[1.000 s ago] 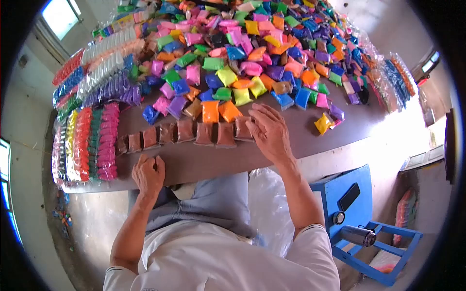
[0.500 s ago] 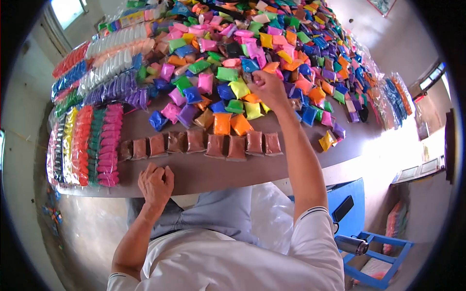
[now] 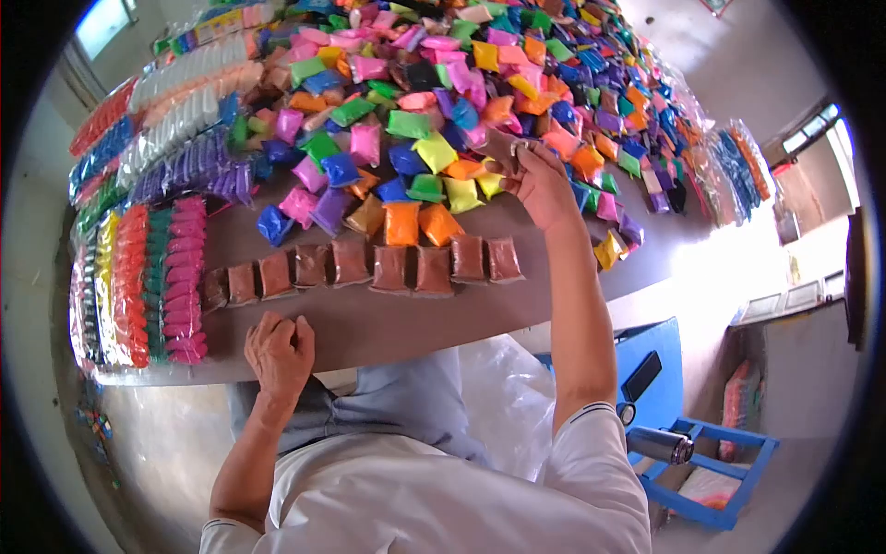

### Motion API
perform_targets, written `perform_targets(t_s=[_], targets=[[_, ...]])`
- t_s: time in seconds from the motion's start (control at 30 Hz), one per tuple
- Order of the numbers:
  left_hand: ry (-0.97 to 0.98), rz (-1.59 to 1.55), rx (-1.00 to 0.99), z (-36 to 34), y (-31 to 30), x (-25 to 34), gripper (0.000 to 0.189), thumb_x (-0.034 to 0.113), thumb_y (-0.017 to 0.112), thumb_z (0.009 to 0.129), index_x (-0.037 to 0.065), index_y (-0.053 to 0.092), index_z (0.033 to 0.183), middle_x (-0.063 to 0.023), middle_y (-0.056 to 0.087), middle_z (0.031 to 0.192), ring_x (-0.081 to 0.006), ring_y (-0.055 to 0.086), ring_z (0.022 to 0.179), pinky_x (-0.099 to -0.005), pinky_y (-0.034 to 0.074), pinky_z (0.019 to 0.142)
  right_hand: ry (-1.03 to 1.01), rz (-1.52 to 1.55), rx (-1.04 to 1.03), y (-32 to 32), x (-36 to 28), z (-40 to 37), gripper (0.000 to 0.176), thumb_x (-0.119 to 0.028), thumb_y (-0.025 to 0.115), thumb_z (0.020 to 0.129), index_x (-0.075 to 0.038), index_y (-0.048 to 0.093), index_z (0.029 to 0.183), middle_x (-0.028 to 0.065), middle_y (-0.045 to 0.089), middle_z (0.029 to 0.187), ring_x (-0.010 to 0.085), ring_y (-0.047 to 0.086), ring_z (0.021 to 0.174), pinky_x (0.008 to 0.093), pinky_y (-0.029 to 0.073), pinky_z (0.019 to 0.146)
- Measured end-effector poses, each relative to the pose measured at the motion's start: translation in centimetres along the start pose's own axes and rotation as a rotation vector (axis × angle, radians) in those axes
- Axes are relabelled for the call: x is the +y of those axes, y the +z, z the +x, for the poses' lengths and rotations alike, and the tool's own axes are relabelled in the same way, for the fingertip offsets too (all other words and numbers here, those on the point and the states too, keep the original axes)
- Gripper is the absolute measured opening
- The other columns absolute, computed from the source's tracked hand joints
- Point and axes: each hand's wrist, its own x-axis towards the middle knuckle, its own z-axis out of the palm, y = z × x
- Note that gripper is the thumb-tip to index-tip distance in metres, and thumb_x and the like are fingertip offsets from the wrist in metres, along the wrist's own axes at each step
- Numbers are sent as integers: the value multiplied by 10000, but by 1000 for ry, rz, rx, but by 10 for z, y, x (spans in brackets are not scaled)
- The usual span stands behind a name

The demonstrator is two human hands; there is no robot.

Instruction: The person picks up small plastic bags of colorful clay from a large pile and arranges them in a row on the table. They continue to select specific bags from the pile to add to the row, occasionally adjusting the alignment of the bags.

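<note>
A row of brown packets (image 3: 351, 261) lies across the table (image 3: 369, 323). My left hand (image 3: 280, 351) rests at the table's near edge below the row, its fingers curled; whether anything is inside them is hidden. Over the near side of the heap of coloured packets (image 3: 434, 152), my right hand (image 3: 538, 185) grips a brown packet (image 3: 500, 146) by its fingers. Orange packets (image 3: 401, 223) lie just behind the row. A yellow packet (image 3: 609, 249) sits apart, to the right of my right forearm.
Bundles of wrapped strips (image 3: 134, 286) stand at the table's left, with more bags (image 3: 743, 175) at the far right. Below the table's right side are a blue stool (image 3: 724, 512), a metal flask (image 3: 660, 445) and a black phone (image 3: 641, 375).
My right hand has drawn slightly back from the heap, and a brown packet now shows in its fingers. The whole view has shifted a little; my left hand stays by the table edge.
</note>
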Motion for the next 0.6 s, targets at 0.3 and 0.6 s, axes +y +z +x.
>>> perform_targets(t_s=[0.3, 0.6], targets=[[-170, -146, -54, -1, -7, 12, 355, 207, 660, 926, 17, 565, 642, -142, 575, 720, -372, 549, 636, -468, 400, 633, -34, 67, 38, 39, 47, -119, 157, -83, 572, 1027, -44, 622, 1171, 34, 672, 990, 118, 615, 760, 271, 516, 690], [-217, -656, -350, -12, -21, 76, 401, 326, 634, 991, -1, 652, 759, -169, 626, 718, -335, 606, 650, -427, 459, 622, 82, -60, 44, 114, 128, -228, 154, -104, 616, 1018, -31, 635, 1153, 9, 648, 942, 94, 587, 771, 244, 485, 667]])
